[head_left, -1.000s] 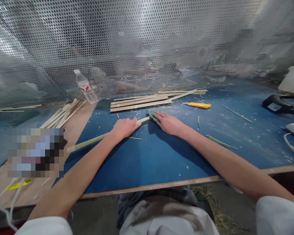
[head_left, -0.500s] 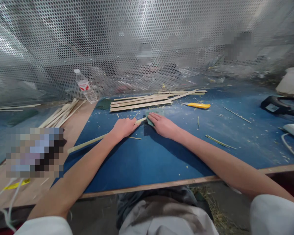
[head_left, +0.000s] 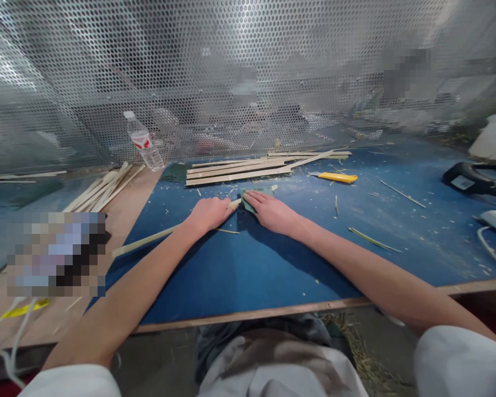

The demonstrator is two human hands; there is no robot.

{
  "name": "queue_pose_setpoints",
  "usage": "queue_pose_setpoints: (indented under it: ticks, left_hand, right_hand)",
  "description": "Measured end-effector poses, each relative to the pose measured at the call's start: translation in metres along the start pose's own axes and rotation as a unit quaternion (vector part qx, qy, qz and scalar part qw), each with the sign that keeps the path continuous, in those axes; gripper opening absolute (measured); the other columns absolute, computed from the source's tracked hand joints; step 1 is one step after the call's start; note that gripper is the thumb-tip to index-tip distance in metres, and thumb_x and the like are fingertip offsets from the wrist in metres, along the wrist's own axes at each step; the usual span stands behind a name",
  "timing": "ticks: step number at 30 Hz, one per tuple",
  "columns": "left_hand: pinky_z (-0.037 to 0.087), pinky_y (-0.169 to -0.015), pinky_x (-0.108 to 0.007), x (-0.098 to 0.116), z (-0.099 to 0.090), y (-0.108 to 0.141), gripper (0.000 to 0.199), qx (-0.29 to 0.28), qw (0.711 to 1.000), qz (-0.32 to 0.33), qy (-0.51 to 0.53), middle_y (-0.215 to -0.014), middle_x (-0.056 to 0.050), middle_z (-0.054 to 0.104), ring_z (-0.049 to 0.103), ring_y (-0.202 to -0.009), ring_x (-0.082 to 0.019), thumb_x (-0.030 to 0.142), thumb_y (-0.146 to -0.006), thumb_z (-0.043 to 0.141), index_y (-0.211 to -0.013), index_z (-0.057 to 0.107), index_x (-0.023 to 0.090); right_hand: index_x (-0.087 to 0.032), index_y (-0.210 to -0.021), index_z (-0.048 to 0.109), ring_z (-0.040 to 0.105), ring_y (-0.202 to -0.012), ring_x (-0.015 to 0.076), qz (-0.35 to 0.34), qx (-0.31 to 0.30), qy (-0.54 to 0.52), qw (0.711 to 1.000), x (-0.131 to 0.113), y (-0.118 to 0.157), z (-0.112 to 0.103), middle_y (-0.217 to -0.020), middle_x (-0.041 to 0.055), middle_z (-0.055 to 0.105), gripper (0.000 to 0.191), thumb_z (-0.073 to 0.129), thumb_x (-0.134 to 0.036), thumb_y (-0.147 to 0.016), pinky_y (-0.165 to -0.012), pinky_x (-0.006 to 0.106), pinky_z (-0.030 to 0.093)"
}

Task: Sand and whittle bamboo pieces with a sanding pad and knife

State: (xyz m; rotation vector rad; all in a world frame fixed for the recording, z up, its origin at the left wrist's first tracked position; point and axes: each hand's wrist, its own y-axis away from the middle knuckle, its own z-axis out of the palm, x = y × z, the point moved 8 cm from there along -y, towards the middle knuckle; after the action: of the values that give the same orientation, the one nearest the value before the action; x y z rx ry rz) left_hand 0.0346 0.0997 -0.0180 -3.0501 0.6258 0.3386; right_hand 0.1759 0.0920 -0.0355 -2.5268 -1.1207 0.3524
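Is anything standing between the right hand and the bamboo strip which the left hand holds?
Yes, only a green abrasive pad: it lies under the right hand, against the end of the bamboo strip held by the left hand. No other object is visible between them.

The bare left arm (head_left: pixel 136 286) reaches in from 7 o'clock and the bare right arm (head_left: pixel 367 270) from 4 o'clock, both nearly straight. The left hand (head_left: pixel 209 215) is curled closed, knuckles up. The right hand (head_left: pixel 270 212) lies flatter, palm down, fingers pointing toward 10 o'clock, just beside the left.
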Motion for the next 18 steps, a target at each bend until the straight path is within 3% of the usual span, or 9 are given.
queue_pose_setpoints:
  ticks: [6,12,18]
  left_hand:
    - [0.054,-0.082,-0.043,-0.001,0.0,0.0,0.057,-0.014,1.0,-0.006,0.013,-0.101,-0.019,0.076,0.073,-0.099,-0.035,0.052,-0.104,0.026,-0.12,0.066,0.015]
    - [0.054,-0.082,-0.041,0.001,-0.002,0.001,0.056,-0.012,1.0,0.0,-0.001,-0.102,-0.019,0.076,0.073,-0.1,-0.034,0.051,-0.105,0.024,-0.119,0.066,0.016]
    - [0.055,-0.083,-0.044,0.0,-0.001,0.001,0.058,-0.025,1.0,-0.01,0.014,-0.103,-0.02,0.075,0.073,-0.101,-0.035,0.051,-0.104,0.025,-0.12,0.066,0.015]
  right_hand:
    - [-0.005,-0.143,0.051,0.049,-0.141,0.0276,0.081,-0.004,0.031,0.996,0.04,0.007,-0.006,-0.146,0.0222,0.055,0.051,0.039,-0.01,-0.093,-0.118,0.048,0.039]
    - [-0.005,-0.149,0.044,0.041,-0.146,0.0272,0.008,-0.006,-0.005,1.0,0.003,0.001,0.002,-0.155,0.0207,0.046,0.055,0.042,-0.02,-0.097,-0.121,0.047,0.036]
    - [0.002,-0.14,0.051,0.047,-0.142,0.0293,0.098,-0.02,0.051,0.994,0.04,0.006,-0.007,-0.146,0.0272,0.053,0.051,0.039,-0.009,-0.092,-0.12,0.046,0.036]
